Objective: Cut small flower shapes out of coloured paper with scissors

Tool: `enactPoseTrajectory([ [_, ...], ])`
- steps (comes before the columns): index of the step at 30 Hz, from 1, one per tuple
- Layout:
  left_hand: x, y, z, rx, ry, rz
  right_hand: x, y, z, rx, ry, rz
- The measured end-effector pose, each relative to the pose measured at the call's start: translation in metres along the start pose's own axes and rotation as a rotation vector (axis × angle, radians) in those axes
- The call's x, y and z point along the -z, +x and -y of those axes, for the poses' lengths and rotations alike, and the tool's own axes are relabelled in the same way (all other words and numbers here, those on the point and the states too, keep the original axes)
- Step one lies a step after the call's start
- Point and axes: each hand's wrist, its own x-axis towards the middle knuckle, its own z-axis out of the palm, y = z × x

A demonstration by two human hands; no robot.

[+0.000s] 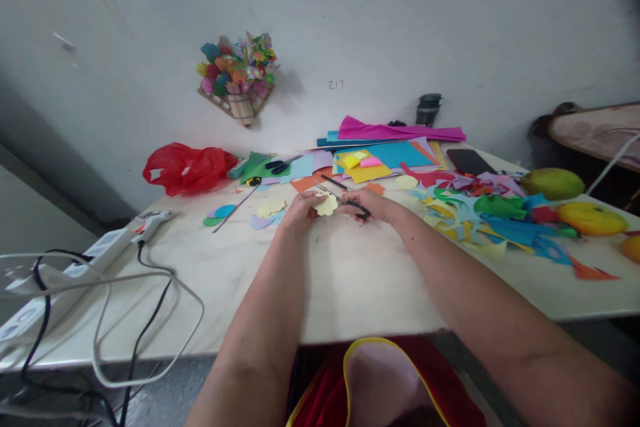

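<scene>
My left hand (303,207) pinches a pale yellow paper flower (327,204) with a scalloped edge, above the middle of the table. Black-handled scissors (358,207) are in my right hand (373,204), its fingers wrapped about the handles. Their blades point left and away, close by the paper flower's far edge; I cannot tell whether they touch it. Left of my left hand lie more scalloped paper shapes, one pale yellow (271,207) and some lilac and blue (263,221). Beyond my hands a dark thin stick or pen (336,183) rests near orange paper.
Paper scraps (480,213) are heaped at the right beside mangoes (590,219) and a phone (470,161). Coloured sheets (395,157), a second pair of scissors (281,164) and a red plastic bag (187,169) lie at the back. A power strip (70,280) with cables occupies the left.
</scene>
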Motion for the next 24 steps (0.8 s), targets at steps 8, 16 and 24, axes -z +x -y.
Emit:
enactPoseTrajectory([
  [8, 0.0035, 0.0031, 0.0039, -0.004, 0.009, -0.026, 0.0004, 0.001, -0.0003, 0.005, -0.013, -0.004],
  [16, 0.0026, 0.004, 0.0043, -0.009, -0.029, -0.058, 0.0014, 0.0056, -0.0058, 0.0, 0.03, 0.014],
  [24, 0.0016, 0.0022, 0.0036, -0.009, -0.041, -0.055, -0.0015, -0.0007, 0.0036, 0.003, 0.036, -0.01],
])
